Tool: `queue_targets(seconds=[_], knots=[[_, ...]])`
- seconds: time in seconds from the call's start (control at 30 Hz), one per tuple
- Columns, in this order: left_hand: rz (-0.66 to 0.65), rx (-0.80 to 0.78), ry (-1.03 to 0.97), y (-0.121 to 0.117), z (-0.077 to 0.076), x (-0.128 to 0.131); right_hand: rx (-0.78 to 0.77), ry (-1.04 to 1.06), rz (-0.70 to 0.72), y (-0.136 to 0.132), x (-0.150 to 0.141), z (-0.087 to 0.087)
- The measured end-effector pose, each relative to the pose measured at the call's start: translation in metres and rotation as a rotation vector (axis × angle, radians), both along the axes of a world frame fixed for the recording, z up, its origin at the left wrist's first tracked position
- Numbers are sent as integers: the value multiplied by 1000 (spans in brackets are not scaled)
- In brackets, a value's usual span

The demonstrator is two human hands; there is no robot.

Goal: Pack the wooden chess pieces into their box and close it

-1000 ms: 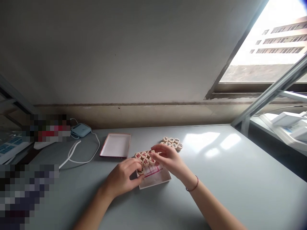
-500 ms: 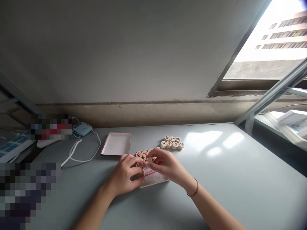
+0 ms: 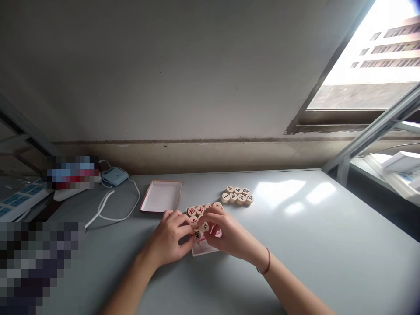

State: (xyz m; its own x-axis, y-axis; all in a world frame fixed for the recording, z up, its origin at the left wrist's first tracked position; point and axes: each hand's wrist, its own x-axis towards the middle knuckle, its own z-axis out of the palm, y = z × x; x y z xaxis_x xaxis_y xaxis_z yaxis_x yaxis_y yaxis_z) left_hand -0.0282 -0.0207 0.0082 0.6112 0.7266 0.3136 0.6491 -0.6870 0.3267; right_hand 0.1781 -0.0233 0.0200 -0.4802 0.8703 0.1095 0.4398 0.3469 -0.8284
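Observation:
A shallow white box (image 3: 202, 251) holds rows of round wooden Chinese chess pieces (image 3: 200, 211) with red characters along its far side. Over its near left part, my left hand (image 3: 173, 234) pinches a Chinese chess piece (image 3: 197, 235) with a black character between thumb and fingertips. My right hand (image 3: 229, 229) reaches in from the right, its thumb and index finger closed about another Chinese chess piece (image 3: 205, 226), partly hidden by the fingers. Beyond the box, several black-lettered pieces (image 3: 233, 196) lie in two rows on the table.
An empty box lid (image 3: 161, 197) lies inside-up on the grey table (image 3: 295, 253), left of the box. Farther left are a white cable (image 3: 124, 214), a light-blue device (image 3: 114, 176) and a power strip (image 3: 19, 194). A wall closes off the back.
My left hand's piece now shows its black-lettered face over the box. My right hand has come slightly nearer, fingers closing around a piece beside it. The view shifted a little.

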Motion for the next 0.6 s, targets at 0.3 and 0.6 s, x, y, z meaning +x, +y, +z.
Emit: queue_targets(seconds=[0.3,0.6], knots=[[184,-317,196,-1,0,-4,285,-332,64,-5,-9,-18],[184,-409,208,-5,-1,4,459,-428,80,0,-15,-25]])
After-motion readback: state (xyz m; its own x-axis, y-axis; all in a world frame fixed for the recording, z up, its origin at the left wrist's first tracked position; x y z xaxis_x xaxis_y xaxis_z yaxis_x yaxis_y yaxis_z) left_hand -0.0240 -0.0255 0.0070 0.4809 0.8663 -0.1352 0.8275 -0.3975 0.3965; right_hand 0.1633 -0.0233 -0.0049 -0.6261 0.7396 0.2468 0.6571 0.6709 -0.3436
